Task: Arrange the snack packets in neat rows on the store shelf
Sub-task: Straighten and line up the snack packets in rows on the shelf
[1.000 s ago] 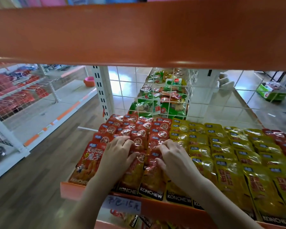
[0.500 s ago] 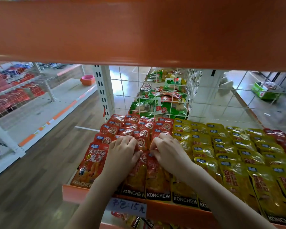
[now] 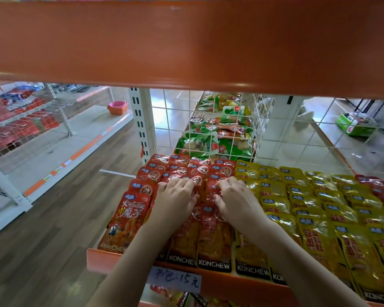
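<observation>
Red KONCHEW snack packets (image 3: 213, 238): overlapping rows on orange shelf (image 3: 120, 259), under both hands. Left hand (image 3: 175, 201) and right hand (image 3: 235, 200) palm-down, fingers curled, pressing packets. Yellow packets (image 3: 315, 218) alongside; handwritten price tag (image 3: 175, 280) on rim.

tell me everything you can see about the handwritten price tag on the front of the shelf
The price tag is a small white slip with blue handwritten characters and "15". It sits flat on the orange shelf lip, below the red packets. It looks like paper; its left part is blurred. The left forearm passes just beside it; neither hand touches it.
</observation>
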Motion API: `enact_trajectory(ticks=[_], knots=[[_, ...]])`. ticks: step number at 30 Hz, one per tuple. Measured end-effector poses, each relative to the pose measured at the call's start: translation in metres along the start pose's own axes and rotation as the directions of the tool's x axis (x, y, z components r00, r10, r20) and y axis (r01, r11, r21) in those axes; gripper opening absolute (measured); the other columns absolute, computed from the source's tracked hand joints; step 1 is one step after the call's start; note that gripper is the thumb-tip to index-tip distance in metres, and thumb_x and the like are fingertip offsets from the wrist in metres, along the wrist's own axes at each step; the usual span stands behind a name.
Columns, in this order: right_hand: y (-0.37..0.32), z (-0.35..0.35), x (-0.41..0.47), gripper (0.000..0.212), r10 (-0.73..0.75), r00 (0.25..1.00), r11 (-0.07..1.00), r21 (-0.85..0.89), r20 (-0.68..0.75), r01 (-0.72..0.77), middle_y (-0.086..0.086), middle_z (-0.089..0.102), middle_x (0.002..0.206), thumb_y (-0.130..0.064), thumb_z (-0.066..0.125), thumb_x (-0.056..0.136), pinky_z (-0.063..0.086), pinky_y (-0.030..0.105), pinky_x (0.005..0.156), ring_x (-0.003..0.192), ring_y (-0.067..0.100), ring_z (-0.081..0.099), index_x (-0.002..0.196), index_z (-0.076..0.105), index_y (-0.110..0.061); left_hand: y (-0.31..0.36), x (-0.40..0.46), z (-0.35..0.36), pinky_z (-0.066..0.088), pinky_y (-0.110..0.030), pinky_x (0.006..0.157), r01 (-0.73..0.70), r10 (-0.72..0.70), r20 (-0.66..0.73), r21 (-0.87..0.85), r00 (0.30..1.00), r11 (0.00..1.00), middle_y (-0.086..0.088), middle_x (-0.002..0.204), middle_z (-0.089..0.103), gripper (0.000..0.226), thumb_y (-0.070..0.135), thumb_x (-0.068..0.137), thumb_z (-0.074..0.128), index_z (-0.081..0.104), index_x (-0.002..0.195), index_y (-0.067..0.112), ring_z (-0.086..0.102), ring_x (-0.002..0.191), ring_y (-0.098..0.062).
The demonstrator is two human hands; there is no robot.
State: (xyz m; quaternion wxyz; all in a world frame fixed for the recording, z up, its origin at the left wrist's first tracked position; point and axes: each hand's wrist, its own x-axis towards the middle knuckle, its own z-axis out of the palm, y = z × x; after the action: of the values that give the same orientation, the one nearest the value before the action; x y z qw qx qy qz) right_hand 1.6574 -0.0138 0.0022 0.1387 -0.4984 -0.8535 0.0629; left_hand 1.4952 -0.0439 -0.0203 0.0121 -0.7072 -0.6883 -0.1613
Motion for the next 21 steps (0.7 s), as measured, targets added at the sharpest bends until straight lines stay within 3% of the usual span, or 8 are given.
enact_trajectory(ticks=[15,21], knots=[[0.004,0.005,0.0,0.038,-0.045,0.999,0.998,0.041,0.024,0.044,0.005,0.047,0.127,-0.03,0.047,0.097,0.034,0.025,0.101,0.121,0.02,0.041,0.13,0.046,-0.01,0.003,0.002,0.001,0.02,-0.025,0.108,-0.088,0.086,-0.024,-0.155,0.996,0.984,0.012,0.135,0.049,0.033,0.032,0.095,0.046,0.048,0.128,0.026,0.038,0.129,-0.006],[-0.006,0.002,0.013,0.032,-0.086,0.995,0.995,0.055,-0.041,0.089,0.007,0.052,0.12,-0.027,0.046,0.097,0.04,0.027,0.098,0.115,0.022,0.047,0.123,0.052,-0.009,-0.006,0.005,-0.012,0.039,-0.024,0.092,0.028,-0.054,-0.126,-0.201,0.99,0.979,0.004,0.122,0.06,0.028,0.022,0.096,0.046,0.057,0.122,0.019,0.054,0.109,-0.013]])
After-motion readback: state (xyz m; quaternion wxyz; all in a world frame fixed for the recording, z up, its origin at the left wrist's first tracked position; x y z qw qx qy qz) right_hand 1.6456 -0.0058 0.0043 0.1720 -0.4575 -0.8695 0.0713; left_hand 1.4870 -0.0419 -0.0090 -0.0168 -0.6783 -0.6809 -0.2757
